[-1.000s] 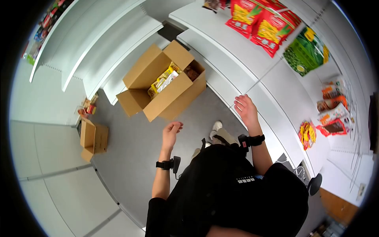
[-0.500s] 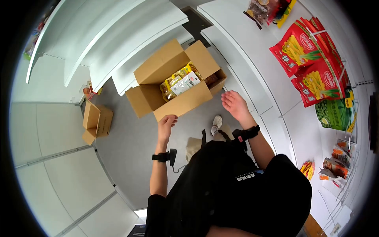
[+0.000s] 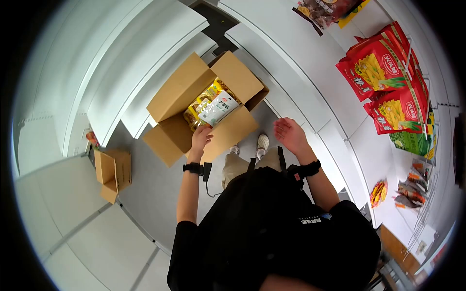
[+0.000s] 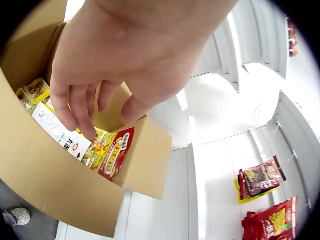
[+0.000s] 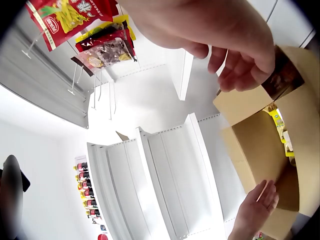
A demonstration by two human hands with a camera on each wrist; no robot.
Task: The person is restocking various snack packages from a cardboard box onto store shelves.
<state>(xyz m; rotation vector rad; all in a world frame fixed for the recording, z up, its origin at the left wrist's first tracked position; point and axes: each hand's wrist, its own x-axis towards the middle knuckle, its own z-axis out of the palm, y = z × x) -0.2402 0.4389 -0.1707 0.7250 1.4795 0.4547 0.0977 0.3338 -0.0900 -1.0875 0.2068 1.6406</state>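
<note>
An uncovered cardboard box (image 3: 228, 133) holds yellow snack packets (image 3: 193, 112) and a white packet (image 3: 218, 108) lying on top. My left hand (image 3: 199, 140) hovers at the box's near edge, fingers loosely bent and holding nothing; in the left wrist view the same hand (image 4: 125, 65) hangs over the packets, where a red packet (image 4: 117, 152) also shows. My right hand (image 3: 290, 136) is held in the air right of the box, its fingers relaxed and empty. The right wrist view has this hand (image 5: 220, 40) above the box flaps (image 5: 242, 106).
White shelves (image 3: 160, 48) stand at the upper left, and more shelves (image 3: 310, 106) run along the right. Red snack bags (image 3: 383, 72) hang on hooks at the right. A smaller open cardboard box (image 3: 124, 169) sits on the floor at the left.
The view has shifted as the person moved nearer the box. My left hand has come from below the box to its near edge; my right hand stays raised and empty.
</note>
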